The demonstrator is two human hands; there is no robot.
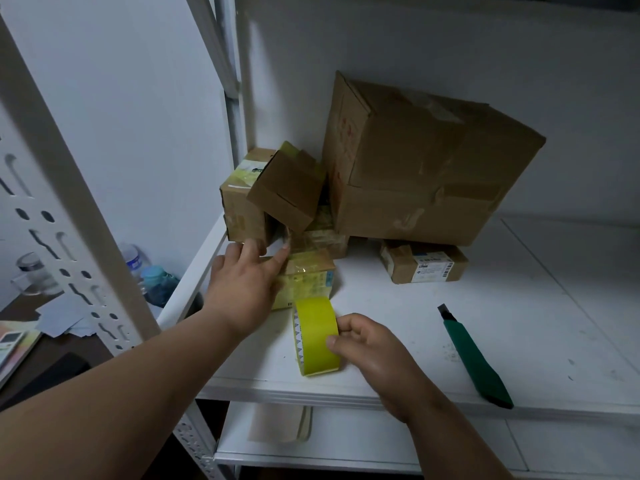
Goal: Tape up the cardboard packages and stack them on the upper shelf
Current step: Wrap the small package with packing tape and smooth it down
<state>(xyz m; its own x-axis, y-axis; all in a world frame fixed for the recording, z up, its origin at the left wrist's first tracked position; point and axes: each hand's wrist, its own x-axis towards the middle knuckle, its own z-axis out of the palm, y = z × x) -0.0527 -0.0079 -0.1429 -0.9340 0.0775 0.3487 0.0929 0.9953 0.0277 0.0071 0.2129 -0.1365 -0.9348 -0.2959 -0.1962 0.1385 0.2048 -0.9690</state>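
Reaching left hand [242,289]: fingers straight, resting on small taped package [308,278]
Right hand [370,355]: grip pinching yellow tape roll [317,337], upright on shelf [519,323]
Nearby: green utility knife [474,358]; large cardboard box [422,161] behind

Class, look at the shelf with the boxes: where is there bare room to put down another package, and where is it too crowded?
Free: the white shelf right of the green utility knife, and the strip between the knife and the tape roll. Crowded: the back left corner, where small boxes pile beside the big box.
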